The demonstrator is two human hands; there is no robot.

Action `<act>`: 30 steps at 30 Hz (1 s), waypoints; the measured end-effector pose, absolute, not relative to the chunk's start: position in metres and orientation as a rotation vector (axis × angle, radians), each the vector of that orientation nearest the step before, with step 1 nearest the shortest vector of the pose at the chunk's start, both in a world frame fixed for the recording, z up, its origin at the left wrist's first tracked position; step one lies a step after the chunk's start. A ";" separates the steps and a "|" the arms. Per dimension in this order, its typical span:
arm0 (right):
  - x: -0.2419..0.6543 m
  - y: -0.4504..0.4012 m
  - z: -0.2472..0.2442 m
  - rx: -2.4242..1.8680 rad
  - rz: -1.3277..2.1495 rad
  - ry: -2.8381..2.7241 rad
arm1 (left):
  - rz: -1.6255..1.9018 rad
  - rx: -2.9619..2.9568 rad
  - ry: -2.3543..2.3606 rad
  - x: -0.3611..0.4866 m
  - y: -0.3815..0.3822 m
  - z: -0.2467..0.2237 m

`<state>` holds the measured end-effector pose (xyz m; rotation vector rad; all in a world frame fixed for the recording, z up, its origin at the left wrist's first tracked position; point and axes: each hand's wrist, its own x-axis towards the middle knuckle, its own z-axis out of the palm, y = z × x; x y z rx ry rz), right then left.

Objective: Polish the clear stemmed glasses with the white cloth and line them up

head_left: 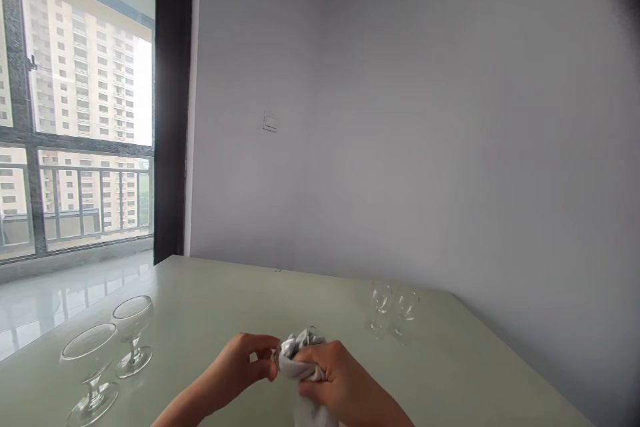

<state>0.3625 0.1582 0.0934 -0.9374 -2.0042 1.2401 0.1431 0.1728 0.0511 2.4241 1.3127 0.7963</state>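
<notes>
Low over the front middle of the table, my right hand [333, 373] is closed on a crumpled white cloth [316, 413], which hangs down below my fingers. The cloth is bunched around a clear glass [311, 331]; only small parts of the glass show, so its full shape is hidden. My left hand [247, 363] pinches an edge of that glass between thumb and fingers, on the left side of the cloth.
Two stemmed glasses, a nearer one [90, 373] and a farther one [133, 333], stand upright at the table's left. Two more clear glasses [380, 310] [404, 317] stand at the back right. The pale green table [225, 293] meets a grey wall [425, 147].
</notes>
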 end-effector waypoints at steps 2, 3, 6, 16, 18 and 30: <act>0.359 0.165 0.088 -0.946 1.381 -1.747 | 1.020 2.624 1.474 0.148 0.171 0.050; 0.357 0.169 0.084 -0.913 1.496 -1.582 | 1.154 2.744 1.538 0.150 0.171 0.049; 0.350 0.176 0.073 -0.756 1.749 -1.220 | 1.366 2.996 1.531 0.151 0.169 0.049; 0.375 0.166 0.096 -0.943 1.253 -2.087 | 0.648 2.183 1.269 0.153 0.173 0.047; 0.371 0.171 0.089 -0.978 1.306 -1.917 | 0.830 2.498 1.410 0.158 0.173 0.042; 0.370 0.162 0.092 -0.978 1.402 -1.926 | 0.719 2.240 1.240 0.149 0.173 0.047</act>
